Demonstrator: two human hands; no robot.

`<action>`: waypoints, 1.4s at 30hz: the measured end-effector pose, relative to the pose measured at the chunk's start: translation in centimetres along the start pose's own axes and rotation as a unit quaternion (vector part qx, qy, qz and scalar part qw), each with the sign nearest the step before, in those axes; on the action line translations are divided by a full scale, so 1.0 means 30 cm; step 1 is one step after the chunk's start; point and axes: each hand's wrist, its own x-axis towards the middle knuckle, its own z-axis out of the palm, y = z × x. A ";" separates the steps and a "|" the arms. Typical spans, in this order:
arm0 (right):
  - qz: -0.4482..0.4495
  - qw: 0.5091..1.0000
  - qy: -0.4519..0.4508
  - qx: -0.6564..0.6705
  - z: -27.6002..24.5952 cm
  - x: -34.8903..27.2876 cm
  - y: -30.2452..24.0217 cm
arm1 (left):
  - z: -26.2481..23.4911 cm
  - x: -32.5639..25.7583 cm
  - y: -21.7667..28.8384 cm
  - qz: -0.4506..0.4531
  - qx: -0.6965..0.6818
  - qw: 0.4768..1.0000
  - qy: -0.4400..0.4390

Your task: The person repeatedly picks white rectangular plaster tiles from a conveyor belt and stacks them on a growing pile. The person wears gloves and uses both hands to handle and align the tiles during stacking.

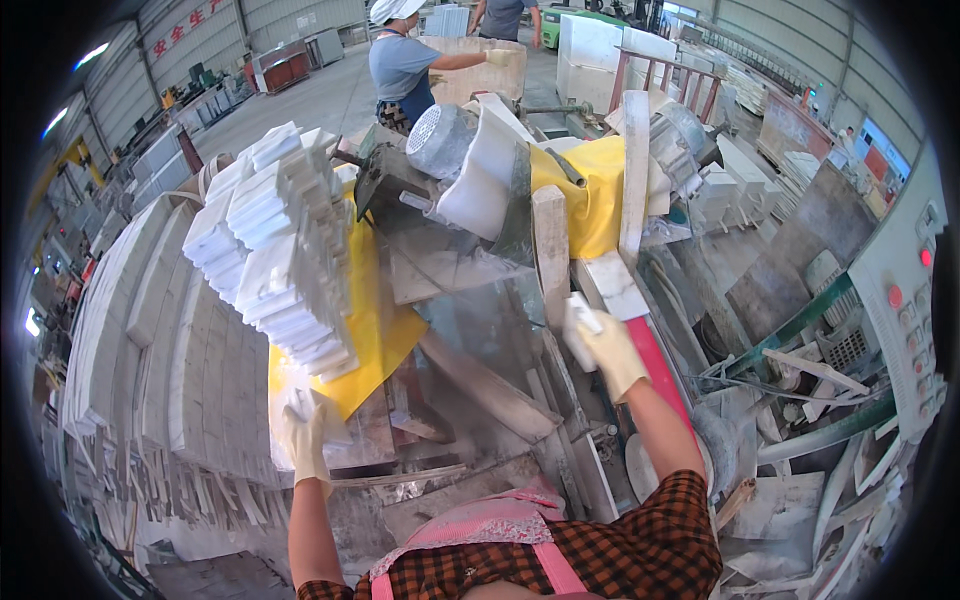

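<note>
My right hand [612,352], in a cream rubber glove, grips a small white stone piece [580,334] beside the machine's narrow track. Just past it, a white stone slab [614,284] lies on the track, in front of a hanging yellow sheet [594,190]. My left hand [302,436], gloved the same way, is closed at a white stone tile [330,424] at the near end of the bench; its fingertips blend with the pale stone. Beyond it rises a tall, stepped stack of white stone tiles [282,260] on a yellow sheet [385,345].
A motor [440,136] and a wooden post [550,245] stand beyond the track. On the right is a control panel [905,320] with red buttons. Long stone slabs [150,320] are piled at left; stone offcuts [790,520] litter the lower right. A co-worker [405,60] stands at the back.
</note>
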 end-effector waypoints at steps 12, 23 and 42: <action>0.023 0.894 -0.174 0.413 0.869 -0.432 -0.776 | 0.011 0.066 -0.053 0.092 0.056 0.994 -0.022; -0.021 0.953 -0.240 0.185 1.046 -0.515 -0.885 | -0.056 0.048 0.005 0.069 0.097 0.988 -0.095; -0.303 0.878 -0.345 0.133 1.184 -0.590 -0.716 | -0.095 0.067 0.146 0.145 0.181 0.945 -0.229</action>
